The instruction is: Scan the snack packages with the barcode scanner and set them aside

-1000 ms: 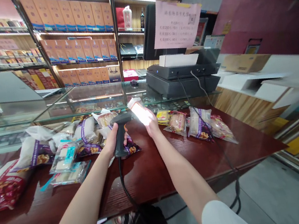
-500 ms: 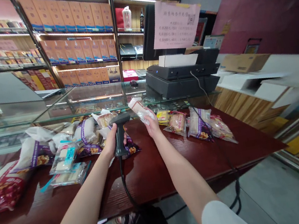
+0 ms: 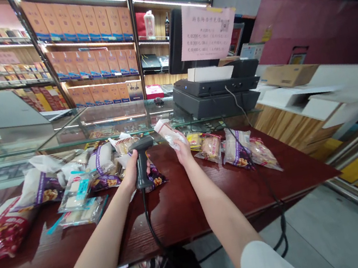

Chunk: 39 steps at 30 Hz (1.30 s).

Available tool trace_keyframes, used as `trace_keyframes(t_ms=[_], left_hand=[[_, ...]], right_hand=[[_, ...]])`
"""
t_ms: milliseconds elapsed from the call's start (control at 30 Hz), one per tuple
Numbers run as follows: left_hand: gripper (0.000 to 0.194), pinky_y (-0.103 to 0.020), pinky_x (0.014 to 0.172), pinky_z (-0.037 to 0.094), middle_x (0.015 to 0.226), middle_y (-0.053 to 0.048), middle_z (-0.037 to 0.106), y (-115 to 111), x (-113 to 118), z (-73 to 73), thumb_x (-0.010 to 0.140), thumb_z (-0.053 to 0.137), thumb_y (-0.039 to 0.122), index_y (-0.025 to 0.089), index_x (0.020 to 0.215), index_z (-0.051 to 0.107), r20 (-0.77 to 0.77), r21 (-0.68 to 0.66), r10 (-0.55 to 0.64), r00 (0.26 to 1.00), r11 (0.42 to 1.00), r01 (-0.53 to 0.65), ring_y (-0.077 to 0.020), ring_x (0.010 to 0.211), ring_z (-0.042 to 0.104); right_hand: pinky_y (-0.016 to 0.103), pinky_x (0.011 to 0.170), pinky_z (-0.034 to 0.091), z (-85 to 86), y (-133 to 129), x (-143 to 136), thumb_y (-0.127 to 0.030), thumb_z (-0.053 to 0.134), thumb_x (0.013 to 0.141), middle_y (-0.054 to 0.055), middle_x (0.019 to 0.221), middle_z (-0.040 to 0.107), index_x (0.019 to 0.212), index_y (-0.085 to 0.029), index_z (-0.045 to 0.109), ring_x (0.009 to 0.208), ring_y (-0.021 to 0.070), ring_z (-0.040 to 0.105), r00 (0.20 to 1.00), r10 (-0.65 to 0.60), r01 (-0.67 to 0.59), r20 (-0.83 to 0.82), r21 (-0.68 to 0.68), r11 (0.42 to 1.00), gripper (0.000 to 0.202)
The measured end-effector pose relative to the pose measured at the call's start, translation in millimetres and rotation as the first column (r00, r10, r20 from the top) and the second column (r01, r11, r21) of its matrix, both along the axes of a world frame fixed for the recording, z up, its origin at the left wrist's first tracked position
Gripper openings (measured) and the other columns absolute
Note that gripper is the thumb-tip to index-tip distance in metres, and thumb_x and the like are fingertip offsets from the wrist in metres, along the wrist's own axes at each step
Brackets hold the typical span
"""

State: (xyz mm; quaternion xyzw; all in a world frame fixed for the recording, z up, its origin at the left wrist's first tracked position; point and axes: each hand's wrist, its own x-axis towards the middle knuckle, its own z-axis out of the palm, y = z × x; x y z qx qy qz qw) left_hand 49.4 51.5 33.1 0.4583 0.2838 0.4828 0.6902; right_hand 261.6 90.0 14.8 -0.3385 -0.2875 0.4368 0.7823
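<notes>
My left hand [image 3: 132, 171] is wrapped round the handle of a black barcode scanner [image 3: 142, 170], its head tipped toward the right and its cable hanging down over the table edge. In my right hand [image 3: 181, 146] is a small packaged food item [image 3: 165, 131] with a white and brown striped wrapper, held just above the table. The fingers are closed on its clear, crinkled end. Behind the scanner lies a purple bag with walnuts printed on it [image 3: 157, 178], partly hidden by the scanner. A striped white package [image 3: 124, 143] sits behind it.
On the dark red table [image 3: 185, 211], a red bag [image 3: 2, 232], packs with blue edging [image 3: 76, 191] and other bags lie left. Bread packs [image 3: 209, 147] and a purple-white bag [image 3: 237, 147] lie right. Beyond stand a glass counter [image 3: 110, 118] and a cash drawer [image 3: 214, 97].
Both hands keep hold of the scanner and the package, almost in place. The view has shifted slightly; nothing else has visibly moved on the table.
</notes>
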Motion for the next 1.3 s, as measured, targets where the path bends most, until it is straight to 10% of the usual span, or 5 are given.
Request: trace_keyframes(t_ms=[600,767,867,1033,1300], left_hand=[[0.055,-0.024,0.04,0.041,0.062,-0.004,0.06,-1.3,-0.2,4.3,0.082,0.052,0.068,0.016,0.095,0.064,0.045,-0.038,0.008,0.999,0.999,-0.006,-0.0136,0.044,0.053],[0.053,-0.023,0.037,0.039,0.06,-0.003,0.058,-2.1,-0.5,5.9,0.082,0.054,0.067,0.016,0.092,0.064,0.078,-0.037,0.024,0.997,0.999,-0.021,-0.0126,0.043,0.052],[0.054,-0.022,0.036,0.039,0.06,-0.003,0.058,-2.5,0.0,6.0,0.081,0.054,0.067,0.015,0.093,0.064,0.076,-0.04,0.023,0.997,0.999,-0.02,-0.0128,0.043,0.052],[0.052,-0.023,0.037,0.04,0.062,-0.005,0.06,-1.1,-0.2,4.1,0.087,0.048,0.062,0.013,0.09,0.065,0.082,-0.053,0.029,0.996,0.998,-0.025,-0.0125,0.043,0.052],[0.049,-0.022,0.04,0.044,0.063,-0.003,0.059,0.3,-1.5,0.8,0.085,0.052,0.063,0.016,0.089,0.065,0.133,-0.039,0.002,0.991,0.999,0.003,-0.0118,0.044,0.053]], right_hand=[[0.031,0.089,0.053,-0.1,4.3,9.6,-0.017,0.052,0.065,0.005,0.111,0.07,0.111,-0.017,0.066,0.099,0.017,0.064,0.939,-0.192,0.176,0.286,0.082,0.981,0.048],[0.039,0.107,0.04,22.6,-17.0,35.8,-0.01,0.039,0.076,0.01,0.124,0.062,0.112,-0.017,0.066,0.121,0.0203,0.055,0.496,-0.527,0.569,0.69,0.2,0.798,0.046],[0.043,0.108,0.036,29.4,-30.1,47.1,-0.01,0.042,0.079,0.012,0.129,0.059,0.11,-0.018,0.068,0.124,0.0238,0.05,0.26,-0.413,0.67,0.873,0.145,0.728,0.041],[0.054,0.115,0.018,22.6,-35.0,24.3,-0.034,0.063,0.076,0.011,0.142,0.05,0.113,-0.021,0.068,0.139,0.0332,0.031,0.077,-0.017,0.62,0.997,-0.035,0.783,0.039],[0.054,0.118,-0.005,14.2,-37.7,-25.4,-0.031,0.051,0.089,0.009,0.137,0.057,0.121,-0.021,0.065,0.143,0.029,0.029,-0.209,0.193,0.397,0.959,-0.097,0.913,0.037]])
